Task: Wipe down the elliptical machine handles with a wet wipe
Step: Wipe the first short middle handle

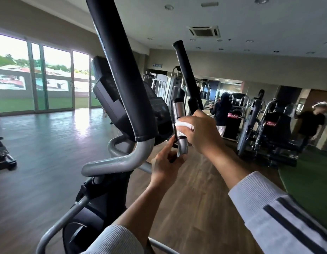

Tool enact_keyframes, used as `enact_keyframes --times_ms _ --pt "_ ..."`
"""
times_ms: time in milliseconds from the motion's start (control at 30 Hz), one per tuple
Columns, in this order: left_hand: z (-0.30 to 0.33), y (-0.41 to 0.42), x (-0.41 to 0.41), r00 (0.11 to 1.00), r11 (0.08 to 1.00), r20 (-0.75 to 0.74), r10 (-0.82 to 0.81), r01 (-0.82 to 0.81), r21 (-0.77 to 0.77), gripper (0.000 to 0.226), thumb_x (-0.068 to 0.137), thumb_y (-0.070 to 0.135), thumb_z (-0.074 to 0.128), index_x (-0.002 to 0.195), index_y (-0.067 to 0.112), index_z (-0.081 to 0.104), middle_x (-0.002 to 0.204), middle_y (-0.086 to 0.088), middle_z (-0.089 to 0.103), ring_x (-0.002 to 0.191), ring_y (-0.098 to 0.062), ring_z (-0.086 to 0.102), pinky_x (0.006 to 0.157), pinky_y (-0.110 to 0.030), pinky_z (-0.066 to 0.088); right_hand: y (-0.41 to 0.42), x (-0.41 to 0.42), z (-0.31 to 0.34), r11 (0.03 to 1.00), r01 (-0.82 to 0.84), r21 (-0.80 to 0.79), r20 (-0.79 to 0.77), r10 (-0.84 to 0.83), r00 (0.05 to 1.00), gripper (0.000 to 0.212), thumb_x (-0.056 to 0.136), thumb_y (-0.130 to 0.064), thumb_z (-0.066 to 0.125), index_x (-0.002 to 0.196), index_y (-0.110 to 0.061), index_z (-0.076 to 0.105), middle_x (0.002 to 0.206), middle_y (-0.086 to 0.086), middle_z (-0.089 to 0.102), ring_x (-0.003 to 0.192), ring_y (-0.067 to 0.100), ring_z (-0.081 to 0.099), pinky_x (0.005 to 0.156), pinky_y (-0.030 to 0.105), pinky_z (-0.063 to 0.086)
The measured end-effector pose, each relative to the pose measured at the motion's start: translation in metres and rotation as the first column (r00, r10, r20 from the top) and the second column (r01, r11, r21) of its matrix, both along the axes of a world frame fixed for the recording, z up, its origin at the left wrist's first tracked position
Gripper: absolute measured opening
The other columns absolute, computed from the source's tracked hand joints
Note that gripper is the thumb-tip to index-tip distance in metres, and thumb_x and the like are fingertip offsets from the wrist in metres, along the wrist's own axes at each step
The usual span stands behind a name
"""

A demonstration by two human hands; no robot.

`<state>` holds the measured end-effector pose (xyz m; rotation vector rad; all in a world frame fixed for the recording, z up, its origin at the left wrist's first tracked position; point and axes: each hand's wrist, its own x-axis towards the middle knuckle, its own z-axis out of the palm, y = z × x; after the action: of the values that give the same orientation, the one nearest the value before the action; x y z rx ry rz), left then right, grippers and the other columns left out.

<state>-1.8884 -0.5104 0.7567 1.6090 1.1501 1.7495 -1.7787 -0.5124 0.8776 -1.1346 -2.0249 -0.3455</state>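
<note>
The white wet wipe (184, 125) is pressed against the short chrome handle (178, 114) of the elliptical machine, bunched under the right grip (199, 131), whose fingers curl round the wipe and the handle together. Just below that grip, the left grip (165, 165) pinches the lower grey bend of the same handle (183, 149), thumb and fingers closed on it. Above the right grip a long black foam handle (187, 74) rises, tilted slightly, to a capped end. To the left of both grips a thicker black foam handle (120, 66) slants up out of view, ending below in a curved grey tube (120, 160); behind it sits the dark console (111, 96). Both forearms come out of white ribbed sleeves (280, 213), the right one with dark stripes. Beyond the right grip stand weight machines (265, 129) and two people; far left are tall windows (54, 77) over a glossy floor.
</note>
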Motion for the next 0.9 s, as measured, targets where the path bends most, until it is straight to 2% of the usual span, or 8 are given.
enact_keyframes --times_ms 100,333,400,500,567,633,733,900 --pt "-0.001 0.001 0.000 1.000 0.999 0.004 -0.029 0.029 -0.021 0.078 0.082 0.023 0.072 0.139 0.052 0.028 0.055 0.017 0.053 0.057 -0.004 0.046 0.067 -0.031 0.044 0.004 -0.003 0.004 1.000 -0.022 -0.015 -0.010 0.022 1.000 0.020 0.089 -0.029 0.065 0.107 -0.024 0.073 0.090 0.000 0.049 0.081 0.018 0.050 0.069 0.028 0.036" --pt "0.002 -0.007 0.005 0.999 0.996 -0.027 0.027 -0.029 -0.080 0.073 0.086 0.024 0.069 0.147 0.038 0.032 0.058 0.001 0.045 0.059 -0.011 0.040 0.063 -0.034 0.037 0.001 0.006 -0.008 0.994 -0.040 -0.099 -0.106 0.030 0.994 0.024 0.083 -0.033 0.064 0.106 -0.031 0.072 0.092 -0.001 0.055 0.087 0.022 0.059 0.078 0.035 0.050" --pt "0.007 -0.014 0.010 0.997 0.991 -0.048 0.059 -0.065 -0.116 0.075 0.087 0.021 0.069 0.149 0.037 0.030 0.068 -0.007 0.061 0.065 -0.010 0.052 0.069 -0.028 0.044 0.001 0.010 -0.011 0.988 -0.073 -0.133 -0.147 0.053 0.988 0.025 0.083 -0.033 0.064 0.107 -0.031 0.073 0.097 0.001 0.061 0.090 0.020 0.060 0.079 0.032 0.049" --pt "0.013 -0.034 0.019 0.992 0.981 -0.068 0.107 -0.117 -0.154 0.075 0.088 0.023 0.068 0.151 0.030 0.027 0.081 0.018 0.071 0.081 0.006 0.062 0.074 -0.006 0.043 -0.001 0.021 -0.015 0.986 -0.130 -0.101 -0.182 0.110 0.977 0.027 0.080 -0.043 0.054 0.095 -0.031 0.072 0.086 -0.002 0.066 0.080 0.012 0.059 0.075 0.031 0.049" --pt "0.018 -0.046 0.019 0.984 0.967 -0.061 0.168 -0.176 -0.183 0.069 0.089 0.030 0.068 0.149 0.023 0.034 0.090 0.032 0.065 0.082 0.012 0.059 0.070 -0.008 0.044 -0.007 0.029 -0.017 0.977 -0.209 -0.045 -0.232 0.193 0.953 0.025 0.082 -0.043 0.053 0.085 -0.026 0.072 0.074 -0.009 0.066 0.069 -0.003 0.055 0.070 0.022 0.046" --pt "0.020 -0.059 0.019 0.972 0.944 0.012 0.234 -0.224 -0.242 0.067 0.087 0.035 0.069 0.145 0.027 0.037 0.109 0.018 0.066 0.089 0.004 0.062 0.070 -0.015 0.045 -0.019 0.036 -0.021 0.953 -0.303 -0.008 -0.300 0.287 0.910 0.013 0.084 -0.027 0.064 0.080 -0.020 0.074 0.067 -0.014 0.063 0.066 -0.008 0.054 0.062 0.003 0.036" --pt "0.010 -0.080 0.017 0.936 0.902 -0.021 0.353 -0.346 -0.257 0.060 0.085 0.033 0.070 0.138 0.030 0.043 0.104 0.008 0.071 0.094 -0.009 0.067 0.075 -0.022 0.049 -0.037 0.042 -0.038 0.924 -0.382 -0.010 -0.381 0.350 0.856 0.011 0.085 -0.017 0.072 0.093 -0.010 0.076 0.084 0.001 0.075 0.081 -0.002 0.060 0.066 -0.001 0.037" --pt "-0.042 -0.132 0.015 0.907 0.844 -0.021 0.420 -0.399 -0.359 0.042 0.081 0.032 0.075 0.119 0.033 0.057 0.091 0.013 0.074 0.083 -0.003 0.069 0.076 -0.022 0.052 -0.071 0.044 -0.113 0.900 -0.395 -0.182 -0.458 0.278 0.844 0.027 0.082 -0.025 0.075 0.108 -0.017 0.074 0.103 0.000 0.075 0.091 0.010 0.068 0.073 0.005 0.039"
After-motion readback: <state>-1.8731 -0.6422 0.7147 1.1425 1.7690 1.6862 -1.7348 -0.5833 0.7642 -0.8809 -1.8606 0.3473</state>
